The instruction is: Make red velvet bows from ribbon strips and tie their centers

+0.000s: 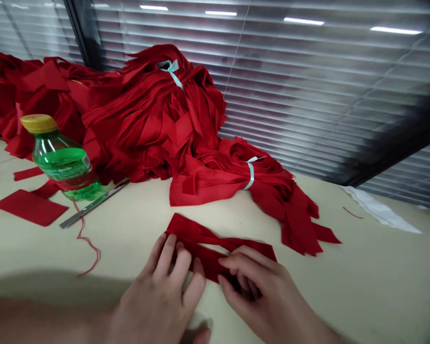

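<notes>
Left hand [157,301] presses open-fingered on a red cloth strip [204,243] near the desk's [318,296] front edge, right hand [254,282] curls closed, pinching it, while most cloth sits in tied red bundles [154,119] heaped along the back edge.

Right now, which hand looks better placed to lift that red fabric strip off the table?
Probably the right hand: its fingers curl over the red fabric strip, while the left hand only rests its fingertips on the end.
</notes>
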Motion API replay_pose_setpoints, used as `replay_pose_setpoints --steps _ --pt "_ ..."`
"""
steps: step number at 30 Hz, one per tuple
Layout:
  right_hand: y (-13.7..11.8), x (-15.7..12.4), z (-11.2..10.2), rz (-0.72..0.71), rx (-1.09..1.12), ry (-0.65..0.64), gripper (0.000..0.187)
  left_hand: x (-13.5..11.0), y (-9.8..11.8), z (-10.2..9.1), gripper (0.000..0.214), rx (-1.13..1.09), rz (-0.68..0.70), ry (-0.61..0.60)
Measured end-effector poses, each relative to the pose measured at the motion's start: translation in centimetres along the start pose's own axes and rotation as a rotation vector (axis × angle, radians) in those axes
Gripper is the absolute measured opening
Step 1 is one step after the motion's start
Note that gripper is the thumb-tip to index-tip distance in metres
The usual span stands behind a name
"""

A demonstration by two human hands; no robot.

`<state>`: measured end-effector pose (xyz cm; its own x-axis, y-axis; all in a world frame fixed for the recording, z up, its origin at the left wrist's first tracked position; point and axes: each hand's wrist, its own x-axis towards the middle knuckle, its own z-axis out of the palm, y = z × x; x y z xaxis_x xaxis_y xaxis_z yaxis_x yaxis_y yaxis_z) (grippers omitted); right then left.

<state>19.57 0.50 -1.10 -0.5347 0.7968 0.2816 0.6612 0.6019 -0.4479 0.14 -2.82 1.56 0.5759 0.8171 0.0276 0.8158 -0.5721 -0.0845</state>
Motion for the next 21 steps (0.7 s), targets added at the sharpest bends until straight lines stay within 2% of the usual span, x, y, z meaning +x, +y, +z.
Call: replay_pose_setpoints --steps 3,7,10,12,17,21 --pt "-0.8 -0.7 0.2 -0.100 -0.219 0.080 0.021 -0.5 -0.2 1.2 0.055 0.099 0.066 0.097" --pt "-1.9 -1.6 1.0 -0.240 -0.475 0.079 0.025 -1.4 -1.1 4.3 0.059 0.160 0.134 0.344" --pt "-2.2 -1.7 1.5 -0.255 -0.549 0.156 0.023 -1.6 -1.8 6.1 0.072 0.117 0.155 0.366" --pt "-2.2 -1.6 1.7 -0.232 -0.546 0.205 0.023 -1.6 -2.1 6.5 0.077 0.114 0.172 0.358" --pt "-2.2 -1.5 1.5 -0.218 -0.532 0.220 0.021 -1.5 -2.2 6.0 0.082 0.136 0.206 0.363" --pt "-2.2 -1.5 1.4 -0.218 -0.556 0.209 0.020 -1.5 -2.2 5.9 0.081 0.153 0.179 0.365"
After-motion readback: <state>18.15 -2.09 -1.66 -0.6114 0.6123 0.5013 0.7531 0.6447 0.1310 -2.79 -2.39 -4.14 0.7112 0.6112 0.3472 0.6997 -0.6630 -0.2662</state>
